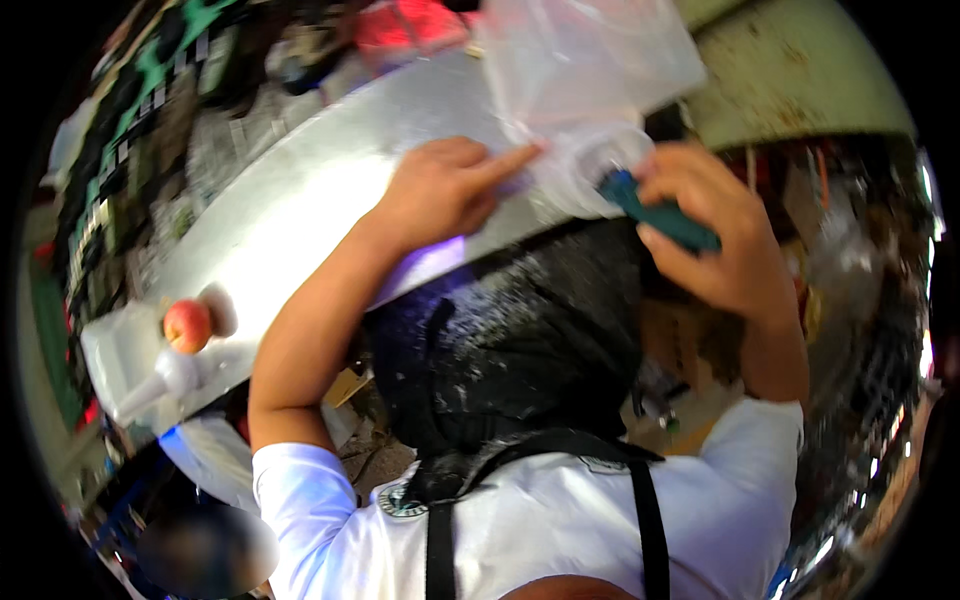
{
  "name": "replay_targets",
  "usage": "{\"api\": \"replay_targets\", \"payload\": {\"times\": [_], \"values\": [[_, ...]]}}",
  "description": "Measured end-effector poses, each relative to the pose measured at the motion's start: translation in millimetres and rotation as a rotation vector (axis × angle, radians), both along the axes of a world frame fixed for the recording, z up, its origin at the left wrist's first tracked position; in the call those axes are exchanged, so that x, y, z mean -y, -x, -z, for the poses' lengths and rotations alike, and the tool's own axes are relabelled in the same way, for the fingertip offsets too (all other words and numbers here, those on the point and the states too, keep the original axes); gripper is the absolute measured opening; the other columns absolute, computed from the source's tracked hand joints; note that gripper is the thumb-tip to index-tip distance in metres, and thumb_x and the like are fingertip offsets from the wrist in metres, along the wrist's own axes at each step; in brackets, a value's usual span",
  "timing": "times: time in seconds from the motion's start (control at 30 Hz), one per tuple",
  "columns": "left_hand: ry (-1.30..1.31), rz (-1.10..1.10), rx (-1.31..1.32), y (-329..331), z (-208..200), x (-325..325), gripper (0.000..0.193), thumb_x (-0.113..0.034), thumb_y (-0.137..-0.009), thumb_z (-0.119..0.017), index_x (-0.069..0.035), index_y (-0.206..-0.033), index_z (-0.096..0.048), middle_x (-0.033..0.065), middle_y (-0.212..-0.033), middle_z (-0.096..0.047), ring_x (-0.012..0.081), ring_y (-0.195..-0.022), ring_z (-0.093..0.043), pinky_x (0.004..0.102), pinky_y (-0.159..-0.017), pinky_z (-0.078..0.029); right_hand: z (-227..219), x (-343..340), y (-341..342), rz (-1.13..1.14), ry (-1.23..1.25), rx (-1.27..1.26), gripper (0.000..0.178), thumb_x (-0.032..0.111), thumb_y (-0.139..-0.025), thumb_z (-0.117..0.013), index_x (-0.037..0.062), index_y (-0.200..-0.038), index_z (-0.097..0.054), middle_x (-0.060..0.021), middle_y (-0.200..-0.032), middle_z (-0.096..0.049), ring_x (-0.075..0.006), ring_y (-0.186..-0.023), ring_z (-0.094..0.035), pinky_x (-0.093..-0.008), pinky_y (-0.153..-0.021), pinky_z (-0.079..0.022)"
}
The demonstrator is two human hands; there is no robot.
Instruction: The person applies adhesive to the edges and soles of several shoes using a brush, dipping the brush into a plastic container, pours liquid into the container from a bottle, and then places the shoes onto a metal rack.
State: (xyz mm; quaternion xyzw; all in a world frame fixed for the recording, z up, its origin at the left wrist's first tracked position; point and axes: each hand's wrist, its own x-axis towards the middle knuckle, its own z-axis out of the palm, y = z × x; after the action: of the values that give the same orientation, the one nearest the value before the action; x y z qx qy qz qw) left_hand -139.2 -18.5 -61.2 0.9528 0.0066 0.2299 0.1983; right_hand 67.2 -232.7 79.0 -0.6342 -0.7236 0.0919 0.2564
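Stretched toward a translucent white plastic container (590,65), the index finger of my left hand (440,195) reaches its round white mouth (565,180); blur hides whether they touch. The other left fingers curl in, and nothing shows in them. My right hand (735,235) is closed around a dark teal handle-shaped tool (675,222). The tool's blue far end sits at the opening of the round mouth, and I cannot make out its tip. Beneath both hands is the near edge of a shiny metal tabletop (330,170).
A red and yellow apple (187,326) and a white nozzle-tipped bottle (175,373) are at the table's left end, by a translucent container (115,345). A pale green rusty surface (800,70) stands at far right. My black apron (500,340) has white powder on it.
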Motion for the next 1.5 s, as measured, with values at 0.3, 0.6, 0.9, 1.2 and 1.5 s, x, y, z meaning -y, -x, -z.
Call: {"api": "replay_targets", "payload": {"times": [0.3,0.6,0.9,1.2,1.5], "values": [[0.233,-0.205,0.4,28.6,-39.4,-33.7,0.012,-0.005,-0.087,-0.072,-0.004,-0.095,-0.062,0.0076,-0.074,-0.059,0.0204,-0.063,-0.06,0.0325,-0.059,-0.05,14.3,10.5,-23.1,0.112,-0.14,-0.343,0.031,0.007,-0.081,-0.073,-0.0005,-0.109,-0.06,-0.0217,-0.119,-0.066,-0.0337,-0.112,-0.062,-0.0448,-0.1,-0.046],[-0.219,-1.119,0.251,113.1,-98.1,-303.7,0.041,-0.031,-0.083,-0.076,-0.004,-0.11,-0.063,0.0166,-0.109,-0.07,0.031,-0.105,-0.068,0.0447,-0.09,-0.054,46.9,24.4,-30.4,0.167,-0.242,-0.543,0.036,0.017,-0.086,-0.073,-0.0019,-0.113,-0.059,-0.0206,-0.115,-0.064,-0.034,-0.111,-0.061,-0.0462,-0.098,-0.047],[0.144,-1.258,-1.01,119.7,-48.1,-433.6,0.152,-0.062,-0.063,-0.088,-0.005,-0.161,0.013,0.029,-0.154,-0.043,0.0418,-0.14,-0.047,0.0439,-0.113,-0.041,57.6,30.1,-12.0,0.239,-0.285,-0.554,0.04,0.032,-0.088,-0.075,0.0025,-0.109,-0.058,-0.0206,-0.104,-0.065,-0.031,-0.096,-0.063,-0.0457,-0.084,-0.05],[-0.1,-1.291,-0.859,127.2,-72.3,-364.3,0.139,-0.066,-0.068,-0.082,-0.011,-0.164,0.002,0.0279,-0.145,-0.055,0.0397,-0.133,-0.056,0.0449,-0.11,-0.045,59.4,20.1,-12.0,0.158,-0.319,-0.622,0.038,0.029,-0.091,-0.072,-0.005,-0.106,-0.063,-0.0255,-0.102,-0.069,-0.0302,-0.085,-0.069,-0.0432,-0.079,-0.056],[-0.353,-1.101,0.308,144.9,-164.5,-186.7,0.094,-0.055,-0.065,-0.094,0.004,-0.129,-0.057,0.0186,-0.118,-0.068,0.034,-0.108,-0.067,0.0428,-0.102,-0.05,44.3,12.4,-7.1,0.48,0.047,-0.927,0.028,0.008,-0.094,-0.073,-0.0048,-0.118,-0.066,-0.011,-0.087,-0.072,-0.0125,-0.072,-0.07,-0.0251,-0.063,-0.056]]}}
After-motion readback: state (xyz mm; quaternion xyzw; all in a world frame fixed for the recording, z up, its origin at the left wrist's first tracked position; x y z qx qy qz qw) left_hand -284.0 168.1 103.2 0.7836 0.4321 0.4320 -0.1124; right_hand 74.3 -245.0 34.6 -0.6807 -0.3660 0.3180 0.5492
